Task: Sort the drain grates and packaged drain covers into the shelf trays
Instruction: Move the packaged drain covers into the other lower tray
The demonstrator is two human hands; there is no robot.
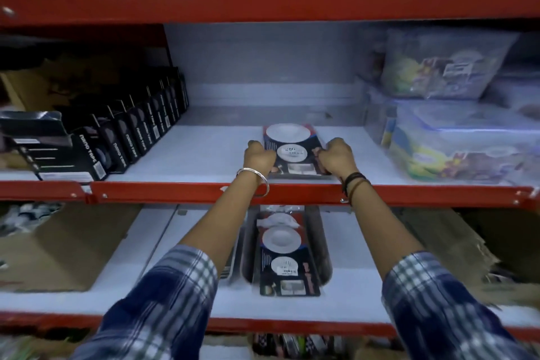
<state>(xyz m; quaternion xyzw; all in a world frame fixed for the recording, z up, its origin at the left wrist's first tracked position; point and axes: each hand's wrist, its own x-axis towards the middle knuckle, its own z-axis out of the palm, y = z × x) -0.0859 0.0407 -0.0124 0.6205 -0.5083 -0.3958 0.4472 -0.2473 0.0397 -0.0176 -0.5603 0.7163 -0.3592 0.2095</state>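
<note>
- left hand (260,155) and right hand (336,156) each closed on a side edge of black carded drain-cover pack (292,152)
- pack lies on white shelf board (210,152), red-framed
- another pack in grey tray (324,245) below

upper packaged drain cover (292,149) | flat, middle shelf || lower packaged drain cover (285,254) | flat in tray (324,257)
</note>
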